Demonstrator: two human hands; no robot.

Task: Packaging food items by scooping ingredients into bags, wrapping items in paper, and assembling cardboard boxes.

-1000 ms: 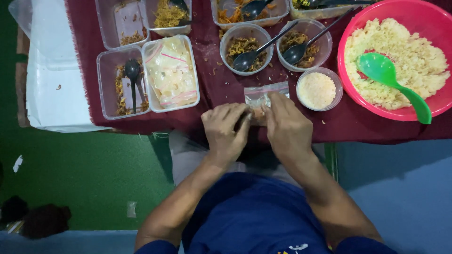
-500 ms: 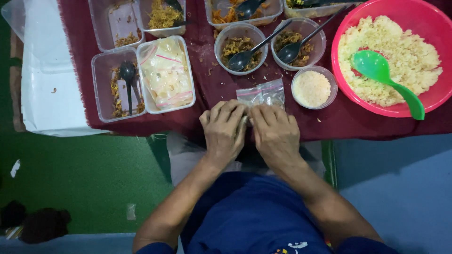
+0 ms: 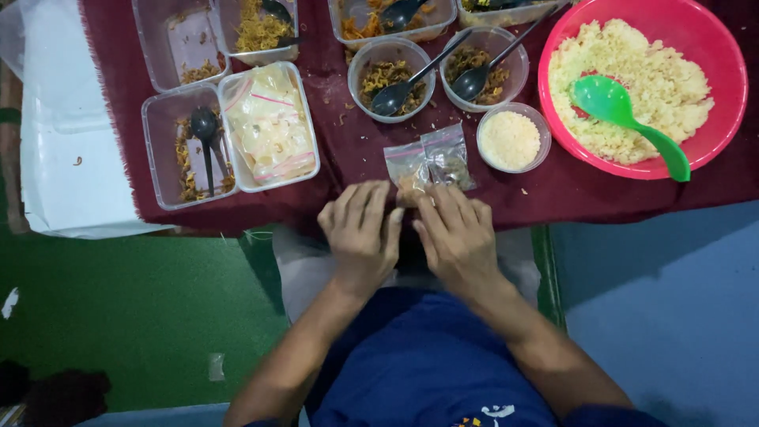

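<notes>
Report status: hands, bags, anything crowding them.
Left hand and right hand both pressing down on small zip bags at cloth edge. Round tub of crumbs close right. Nothing blocking.

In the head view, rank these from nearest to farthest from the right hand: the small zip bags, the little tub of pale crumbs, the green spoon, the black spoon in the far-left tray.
From the right hand:
1. Small zip bags, at the fingertips, just ahead.
2. Little tub of pale crumbs, ahead, slightly right.
3. Green spoon, in the pink bowl, far right.
4. Black spoon, in the far-left tray, beyond the left hand.
</notes>
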